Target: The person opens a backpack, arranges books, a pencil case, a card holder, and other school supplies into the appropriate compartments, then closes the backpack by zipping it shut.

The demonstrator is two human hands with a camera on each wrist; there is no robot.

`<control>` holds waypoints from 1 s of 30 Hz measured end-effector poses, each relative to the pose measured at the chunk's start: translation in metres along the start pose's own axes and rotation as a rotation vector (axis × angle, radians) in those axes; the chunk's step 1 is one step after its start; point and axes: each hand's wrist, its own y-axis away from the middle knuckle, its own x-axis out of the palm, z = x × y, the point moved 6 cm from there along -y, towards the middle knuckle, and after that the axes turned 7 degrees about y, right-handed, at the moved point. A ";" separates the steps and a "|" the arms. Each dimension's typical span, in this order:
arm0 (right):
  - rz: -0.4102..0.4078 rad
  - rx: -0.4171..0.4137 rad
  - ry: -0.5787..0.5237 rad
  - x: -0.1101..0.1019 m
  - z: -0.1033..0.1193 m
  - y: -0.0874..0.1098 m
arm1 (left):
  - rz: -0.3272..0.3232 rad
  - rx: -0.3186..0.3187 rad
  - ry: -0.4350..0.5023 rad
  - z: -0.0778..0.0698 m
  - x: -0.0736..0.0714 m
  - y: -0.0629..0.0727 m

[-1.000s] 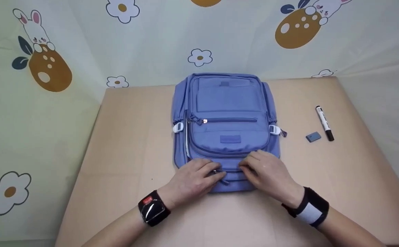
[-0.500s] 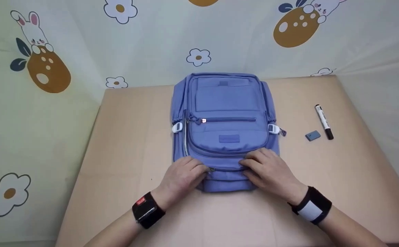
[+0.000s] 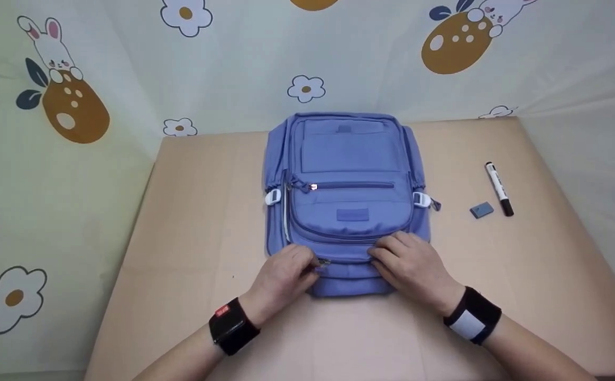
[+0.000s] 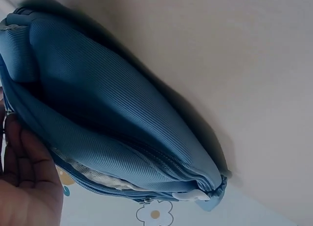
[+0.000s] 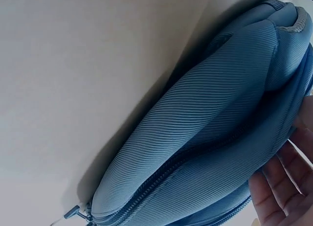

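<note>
A blue backpack (image 3: 353, 153) lies front side up on the table. At the left part of its lower front pocket's zipper (image 3: 349, 262), my left hand (image 3: 286, 275) pinches the zipper pull (image 3: 320, 269), which the fingers partly hide. Toward the zipper's right end my right hand (image 3: 409, 270) pinches the pocket's fabric between thumb and fingers. Seen from the left wrist, the curled fingers (image 4: 34, 152) are by the pocket edge, and the ribbed bottom of the backpack (image 4: 107, 84) faces the camera. In the right wrist view fingers (image 5: 279, 187) touch the front edge.
Right of the backpack lie a grey-blue eraser-like block (image 3: 482, 210) and a black-and-white marker (image 3: 499, 189) on the cardboard-coloured table top (image 3: 207, 211). A patterned curtain (image 3: 244, 69) stands behind and at both sides. White buckles (image 3: 274, 197) sit on the backpack's sides.
My left hand has shifted left along the lower pocket, and the zipper slider sits slightly farther left. My right hand has stayed almost in place. The backpack has not visibly moved.
</note>
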 end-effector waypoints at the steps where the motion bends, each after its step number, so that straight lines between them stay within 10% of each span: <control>1: 0.000 -0.001 0.001 0.000 0.000 0.000 | 0.002 -0.009 0.003 0.000 0.000 0.000; 15: -0.059 0.003 0.005 -0.004 0.001 -0.003 | 0.022 -0.053 -0.039 0.004 -0.004 0.005; 30: -0.006 0.021 -0.024 -0.004 0.001 -0.006 | -0.052 -0.207 -0.120 0.054 -0.044 0.019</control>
